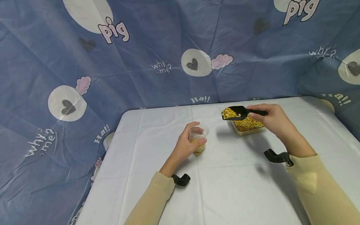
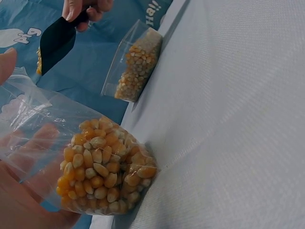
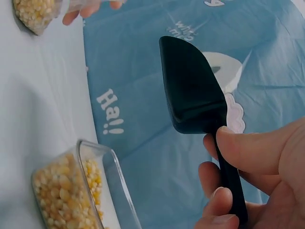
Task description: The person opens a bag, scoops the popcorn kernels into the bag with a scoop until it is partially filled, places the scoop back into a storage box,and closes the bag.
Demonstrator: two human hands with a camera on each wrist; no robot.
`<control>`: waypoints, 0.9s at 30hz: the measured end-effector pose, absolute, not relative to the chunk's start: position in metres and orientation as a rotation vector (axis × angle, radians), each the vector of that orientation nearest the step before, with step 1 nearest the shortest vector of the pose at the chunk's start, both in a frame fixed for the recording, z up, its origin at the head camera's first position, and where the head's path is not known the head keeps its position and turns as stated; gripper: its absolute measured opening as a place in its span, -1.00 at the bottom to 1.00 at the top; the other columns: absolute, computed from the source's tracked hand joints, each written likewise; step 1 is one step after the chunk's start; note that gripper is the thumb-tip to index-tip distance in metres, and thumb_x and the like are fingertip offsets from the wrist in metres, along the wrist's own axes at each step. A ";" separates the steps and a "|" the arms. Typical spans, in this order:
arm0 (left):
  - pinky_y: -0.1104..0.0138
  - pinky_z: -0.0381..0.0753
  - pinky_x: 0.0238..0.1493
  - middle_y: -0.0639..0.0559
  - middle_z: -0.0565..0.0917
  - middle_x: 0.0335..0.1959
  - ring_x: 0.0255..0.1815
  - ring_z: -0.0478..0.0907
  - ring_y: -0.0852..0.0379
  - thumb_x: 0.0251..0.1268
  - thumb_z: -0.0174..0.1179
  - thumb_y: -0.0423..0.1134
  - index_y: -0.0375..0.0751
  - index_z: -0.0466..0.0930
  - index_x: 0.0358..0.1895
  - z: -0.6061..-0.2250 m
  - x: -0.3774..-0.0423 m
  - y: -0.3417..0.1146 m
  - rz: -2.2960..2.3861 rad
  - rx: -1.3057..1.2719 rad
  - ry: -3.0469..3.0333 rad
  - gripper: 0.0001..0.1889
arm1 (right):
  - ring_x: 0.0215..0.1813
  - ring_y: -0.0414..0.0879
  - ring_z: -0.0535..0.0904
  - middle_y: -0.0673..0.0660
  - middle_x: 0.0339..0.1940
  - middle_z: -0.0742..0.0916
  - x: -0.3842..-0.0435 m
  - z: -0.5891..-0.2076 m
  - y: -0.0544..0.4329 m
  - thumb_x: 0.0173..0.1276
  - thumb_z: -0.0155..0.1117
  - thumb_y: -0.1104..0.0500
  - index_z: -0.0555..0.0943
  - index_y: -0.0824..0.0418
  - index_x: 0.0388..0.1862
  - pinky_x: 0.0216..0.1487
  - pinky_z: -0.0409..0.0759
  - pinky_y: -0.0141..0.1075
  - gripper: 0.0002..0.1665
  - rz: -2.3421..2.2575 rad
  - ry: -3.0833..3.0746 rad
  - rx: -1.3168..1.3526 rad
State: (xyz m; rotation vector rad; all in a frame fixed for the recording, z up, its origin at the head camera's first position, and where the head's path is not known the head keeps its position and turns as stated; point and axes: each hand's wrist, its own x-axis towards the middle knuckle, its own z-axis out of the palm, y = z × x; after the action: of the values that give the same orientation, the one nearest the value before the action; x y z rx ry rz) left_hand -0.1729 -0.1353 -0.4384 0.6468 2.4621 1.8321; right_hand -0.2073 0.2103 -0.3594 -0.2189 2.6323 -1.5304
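Observation:
My left hand (image 1: 187,143) grips a clear plastic bag (image 2: 102,164) near its top, thumb on one side and fingers behind it. Corn kernels (image 2: 107,167) fill the lower part of the bag, which stands on the table with its mouth spread. In my right hand (image 1: 271,120) is the handle of a black scoop (image 1: 239,112), pinched between thumb and fingers. Yellow kernels (image 1: 229,113) lie in the scoop's bowl, raised over the left side of a clear box (image 3: 62,186) of corn. The right wrist view shows the scoop's underside.
A white cloth covers the table (image 1: 225,181). Behind it hangs a blue printed curtain (image 1: 157,40), meeting the table's far edge. The corn box stands at the back right, under my right hand. Black wrist mounts (image 1: 182,180) sit on both sleeves.

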 end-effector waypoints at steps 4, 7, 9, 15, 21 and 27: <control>0.05 0.41 0.26 0.07 0.59 0.15 0.20 0.50 0.16 0.34 0.36 -0.05 0.13 0.25 0.46 -0.438 -0.173 -0.135 1.832 0.642 2.461 -0.32 | 0.46 0.05 0.34 0.16 0.38 0.56 -0.205 -0.359 0.205 0.42 0.36 -0.08 0.62 0.09 0.31 0.31 0.34 0.05 -0.46 -1.536 2.615 -0.225; 0.05 0.41 0.26 0.06 0.60 0.15 0.20 0.50 0.15 0.34 0.35 -0.05 0.18 0.26 0.44 -0.438 -0.173 -0.135 1.834 0.641 2.462 -0.34 | 0.46 0.05 0.33 0.17 0.37 0.57 -0.205 -0.360 0.201 0.42 0.37 -0.07 0.62 0.10 0.30 0.29 0.37 0.00 -0.46 -1.541 2.614 -0.243; 0.05 0.41 0.26 0.05 0.60 0.15 0.20 0.51 0.15 0.34 0.35 -0.04 0.20 0.26 0.43 -0.438 -0.173 -0.135 1.834 0.640 2.466 -0.34 | 0.45 0.04 0.34 0.16 0.36 0.57 -0.204 -0.361 0.198 0.43 0.36 -0.04 0.63 0.10 0.30 0.24 0.41 -0.11 -0.48 -1.535 2.621 -0.256; 0.06 0.40 0.28 0.01 0.60 0.16 0.19 0.51 0.16 0.34 0.34 -0.01 0.14 0.25 0.45 -0.438 -0.173 -0.134 1.827 0.637 2.466 -0.33 | 0.40 -0.02 0.39 0.13 0.36 0.57 -0.202 -0.361 0.191 0.44 0.35 -0.01 0.63 0.08 0.29 -0.01 0.46 -0.47 -0.52 -1.542 2.619 -0.272; 0.04 0.42 0.26 0.07 0.59 0.15 0.19 0.51 0.15 0.35 0.34 -0.01 0.17 0.25 0.45 -0.437 -0.172 -0.134 1.822 0.636 2.465 -0.34 | 0.31 -0.08 0.46 0.10 0.31 0.61 -0.199 -0.361 0.183 0.44 0.36 0.00 0.66 0.07 0.26 -0.02 0.49 -0.47 -0.55 -1.566 2.605 -0.301; 0.03 0.42 0.26 0.08 0.59 0.15 0.20 0.50 0.14 0.35 0.34 -0.04 0.22 0.24 0.45 -0.437 -0.172 -0.135 1.823 0.647 2.461 -0.34 | 0.29 -0.12 0.47 0.07 0.22 0.67 -0.197 -0.361 0.173 0.42 0.39 0.06 0.70 0.06 0.20 0.09 0.45 -0.41 -0.61 -1.574 2.621 -0.361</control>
State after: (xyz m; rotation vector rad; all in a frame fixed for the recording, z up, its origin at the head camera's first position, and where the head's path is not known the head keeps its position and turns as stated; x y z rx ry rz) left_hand -0.1720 -0.1351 -0.4370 0.6473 2.4607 1.8232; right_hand -0.1970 0.1732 -0.3610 -0.3612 2.6213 -1.5742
